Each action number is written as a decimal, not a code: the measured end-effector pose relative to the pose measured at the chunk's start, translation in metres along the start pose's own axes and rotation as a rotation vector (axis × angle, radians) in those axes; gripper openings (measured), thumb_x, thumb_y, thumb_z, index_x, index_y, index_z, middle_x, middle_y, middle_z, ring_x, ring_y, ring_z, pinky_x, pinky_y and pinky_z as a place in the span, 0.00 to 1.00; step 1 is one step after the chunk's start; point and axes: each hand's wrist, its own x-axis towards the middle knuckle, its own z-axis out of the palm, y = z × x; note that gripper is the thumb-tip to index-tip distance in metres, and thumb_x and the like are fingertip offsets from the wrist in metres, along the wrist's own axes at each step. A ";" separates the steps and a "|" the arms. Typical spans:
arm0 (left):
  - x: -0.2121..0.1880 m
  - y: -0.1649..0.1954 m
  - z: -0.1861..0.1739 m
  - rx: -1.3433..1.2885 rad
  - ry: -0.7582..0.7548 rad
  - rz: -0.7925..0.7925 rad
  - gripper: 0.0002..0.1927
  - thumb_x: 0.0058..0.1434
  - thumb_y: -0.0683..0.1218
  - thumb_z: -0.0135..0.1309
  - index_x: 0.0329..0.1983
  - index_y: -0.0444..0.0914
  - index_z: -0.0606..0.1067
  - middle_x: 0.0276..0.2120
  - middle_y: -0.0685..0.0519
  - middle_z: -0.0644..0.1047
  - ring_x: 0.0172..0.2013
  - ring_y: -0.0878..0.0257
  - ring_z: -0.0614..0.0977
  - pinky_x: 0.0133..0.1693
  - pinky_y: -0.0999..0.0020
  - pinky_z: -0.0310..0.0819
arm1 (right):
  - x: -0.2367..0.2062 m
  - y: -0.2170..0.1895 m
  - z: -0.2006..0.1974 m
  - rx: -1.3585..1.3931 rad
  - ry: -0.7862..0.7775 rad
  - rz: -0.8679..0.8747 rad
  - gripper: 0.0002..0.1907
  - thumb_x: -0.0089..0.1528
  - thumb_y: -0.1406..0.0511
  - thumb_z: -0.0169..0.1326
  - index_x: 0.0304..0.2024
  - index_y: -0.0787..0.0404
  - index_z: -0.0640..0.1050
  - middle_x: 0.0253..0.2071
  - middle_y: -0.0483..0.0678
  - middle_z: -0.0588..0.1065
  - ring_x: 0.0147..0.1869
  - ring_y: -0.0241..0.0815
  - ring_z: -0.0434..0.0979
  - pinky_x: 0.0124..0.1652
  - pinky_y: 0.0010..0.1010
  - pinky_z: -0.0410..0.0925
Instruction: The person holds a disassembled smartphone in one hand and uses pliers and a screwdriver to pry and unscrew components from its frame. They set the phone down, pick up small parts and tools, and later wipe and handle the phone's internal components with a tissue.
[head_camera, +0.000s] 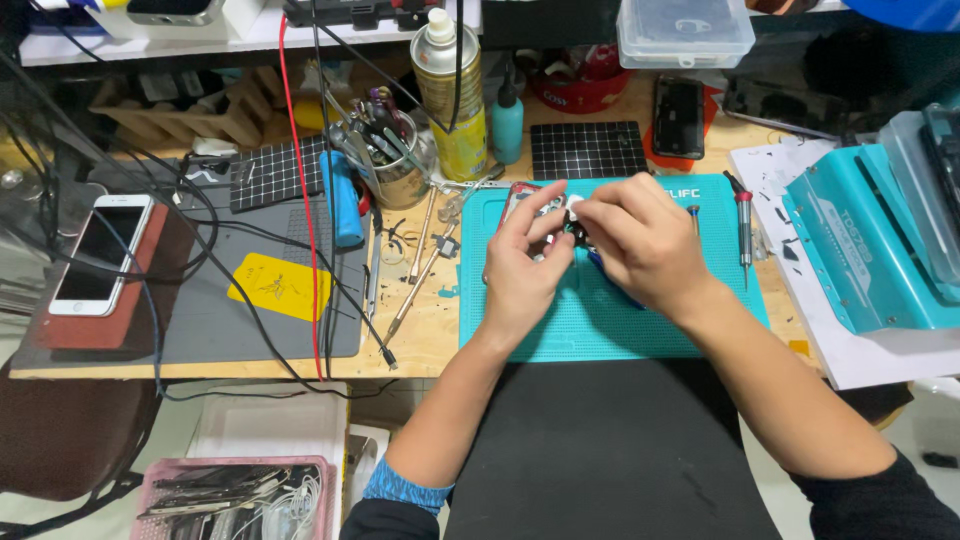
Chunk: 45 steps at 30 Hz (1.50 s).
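Centrally, both hands (590, 255) crowd the opened phone (530, 205) on the teal mat (620, 320).

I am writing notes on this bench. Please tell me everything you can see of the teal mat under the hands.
The teal mat looks like soft rubber, rectangular, lying flat on the wooden bench at its front edge. Both hands rest over it, the left hand and right hand working on an opened phone. A screwdriver lies at its right edge.

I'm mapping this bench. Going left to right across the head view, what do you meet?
White phone → yellow pad → spray can → left hand → right hand → red-tipped screwdriver → teal case.
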 end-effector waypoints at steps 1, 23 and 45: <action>-0.001 0.001 0.001 0.020 -0.007 0.016 0.26 0.65 0.34 0.54 0.68 0.35 0.70 0.49 0.51 0.83 0.33 0.78 0.70 0.36 0.84 0.68 | 0.001 0.001 0.000 -0.026 -0.005 0.011 0.11 0.59 0.76 0.64 0.44 0.64 0.80 0.42 0.50 0.76 0.43 0.49 0.76 0.41 0.37 0.70; 0.007 0.000 -0.013 -0.515 -0.039 -0.178 0.29 0.66 0.32 0.52 0.71 0.29 0.65 0.45 0.48 0.82 0.37 0.72 0.77 0.36 0.80 0.70 | 0.003 0.010 -0.003 -0.154 0.056 0.081 0.09 0.60 0.76 0.64 0.42 0.63 0.80 0.40 0.50 0.77 0.43 0.50 0.77 0.41 0.36 0.70; 0.027 -0.004 -0.026 -0.336 -0.024 -0.264 0.21 0.73 0.53 0.47 0.49 0.30 0.77 0.36 0.50 0.82 0.33 0.67 0.81 0.36 0.74 0.77 | 0.002 -0.002 -0.018 -0.345 -0.042 -0.361 0.11 0.57 0.74 0.60 0.43 0.66 0.82 0.46 0.49 0.79 0.52 0.49 0.77 0.51 0.41 0.69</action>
